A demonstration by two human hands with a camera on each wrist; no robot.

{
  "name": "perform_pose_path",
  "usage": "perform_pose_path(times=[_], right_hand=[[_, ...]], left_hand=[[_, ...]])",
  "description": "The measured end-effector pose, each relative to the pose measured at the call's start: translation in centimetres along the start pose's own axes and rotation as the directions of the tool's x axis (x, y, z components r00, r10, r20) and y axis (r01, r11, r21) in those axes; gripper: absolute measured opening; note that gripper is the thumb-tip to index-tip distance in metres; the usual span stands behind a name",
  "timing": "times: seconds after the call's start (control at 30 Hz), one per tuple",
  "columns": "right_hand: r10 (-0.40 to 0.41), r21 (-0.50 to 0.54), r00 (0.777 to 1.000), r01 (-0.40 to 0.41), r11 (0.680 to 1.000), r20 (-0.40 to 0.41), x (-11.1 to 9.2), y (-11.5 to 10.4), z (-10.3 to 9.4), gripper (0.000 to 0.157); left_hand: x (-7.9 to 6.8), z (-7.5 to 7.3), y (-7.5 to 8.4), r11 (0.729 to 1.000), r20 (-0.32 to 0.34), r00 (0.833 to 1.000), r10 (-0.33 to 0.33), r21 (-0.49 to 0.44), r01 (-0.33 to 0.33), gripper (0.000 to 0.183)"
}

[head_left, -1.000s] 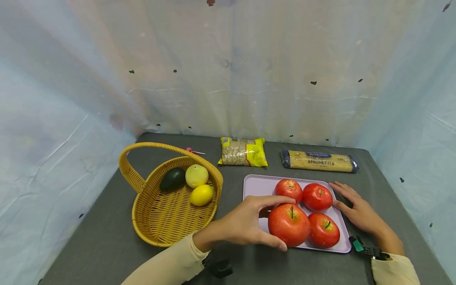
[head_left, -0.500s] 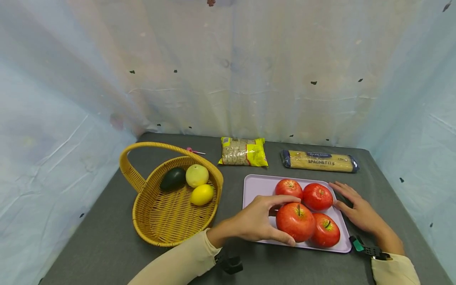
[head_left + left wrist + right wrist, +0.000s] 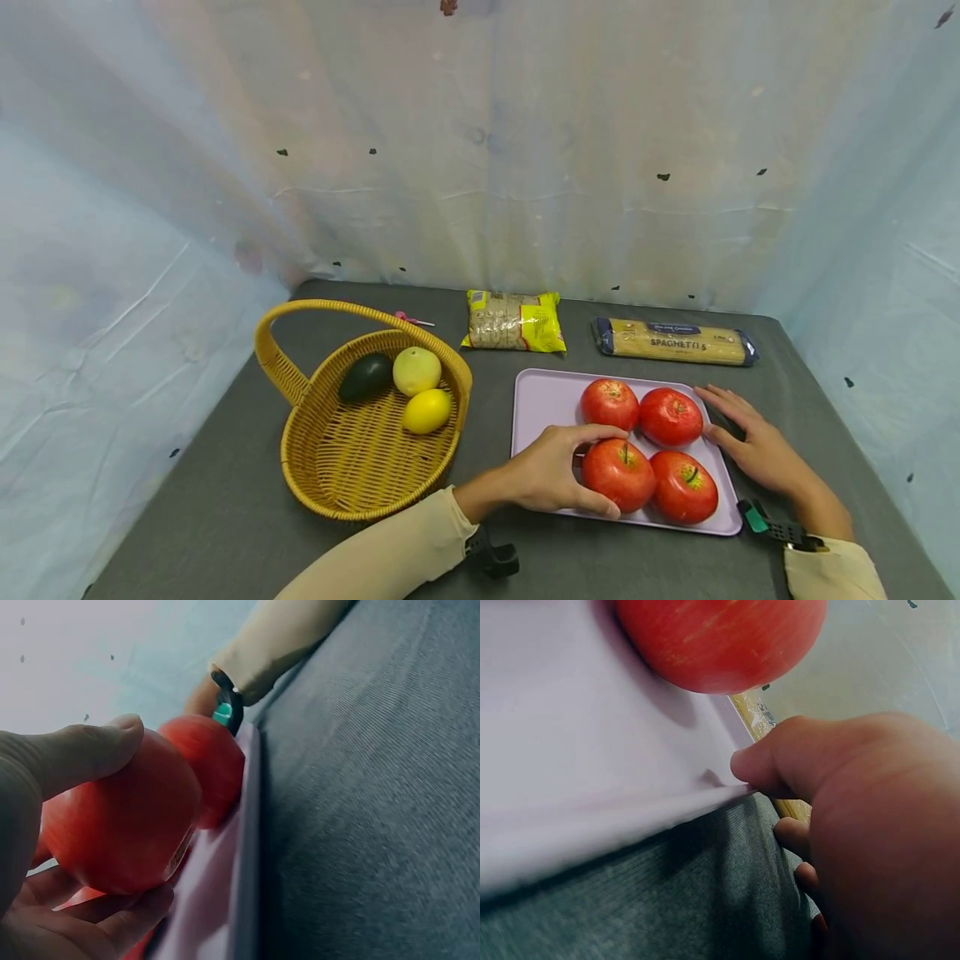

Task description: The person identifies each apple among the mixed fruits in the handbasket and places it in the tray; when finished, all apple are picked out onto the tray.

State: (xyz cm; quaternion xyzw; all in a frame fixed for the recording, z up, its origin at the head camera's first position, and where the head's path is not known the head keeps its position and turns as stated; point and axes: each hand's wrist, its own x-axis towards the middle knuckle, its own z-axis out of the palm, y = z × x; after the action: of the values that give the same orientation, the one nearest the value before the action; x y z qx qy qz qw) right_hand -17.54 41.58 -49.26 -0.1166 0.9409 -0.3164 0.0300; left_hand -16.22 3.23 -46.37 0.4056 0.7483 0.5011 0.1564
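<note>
My left hand (image 3: 558,471) grips a red apple (image 3: 619,477) from its left side, thumb on the near side and fingers on the far side. That apple is low over the front of the lilac tray (image 3: 543,396), right beside another red apple (image 3: 684,488). In the left wrist view the underside of the held apple (image 3: 124,825) shows a sticker, close over the tray. Two more red apples, one at the back middle (image 3: 609,404) and one at the back right (image 3: 670,417), sit in the tray. My right hand (image 3: 765,450) touches the tray's right rim with its thumb, fingers extended outside it.
A yellow wicker basket (image 3: 300,467) with a tall handle stands left, holding an avocado (image 3: 366,377), a pale green round fruit (image 3: 416,371) and a lemon (image 3: 427,411). Behind lie a yellow bag (image 3: 513,322), a spaghetti pack (image 3: 675,342) and a small pink-handled tool (image 3: 412,318).
My left hand has carried the apple to the right and down, closer to the tray and beside the front-right apple. The right hand stays at the tray's rim.
</note>
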Motion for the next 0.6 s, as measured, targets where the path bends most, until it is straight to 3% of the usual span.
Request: perform_pose_path(times=[0.3,0.47,0.6], right_hand=[[0.002,-0.009,1.0,-0.002,1.0,0.002,0.0,0.1,0.0,0.066],[0.015,-0.002,1.0,-0.015,1.0,0.008,-0.1,-0.1,-0.1,0.067],[0.016,-0.001,1.0,-0.016,1.0,0.011,0.0,-0.1,0.0,0.067]], left_hand=[[0.0,0.4,-1.4,0.994,0.011,0.998,-0.067,0.092,0.066,0.084],[0.1,0.6,-1.5,0.98,-0.001,0.999,-0.053,0.194,0.052,0.087],[0.2,0.8,-1.3,0.949,-0.037,0.999,-0.011,0.314,0.022,0.09]])
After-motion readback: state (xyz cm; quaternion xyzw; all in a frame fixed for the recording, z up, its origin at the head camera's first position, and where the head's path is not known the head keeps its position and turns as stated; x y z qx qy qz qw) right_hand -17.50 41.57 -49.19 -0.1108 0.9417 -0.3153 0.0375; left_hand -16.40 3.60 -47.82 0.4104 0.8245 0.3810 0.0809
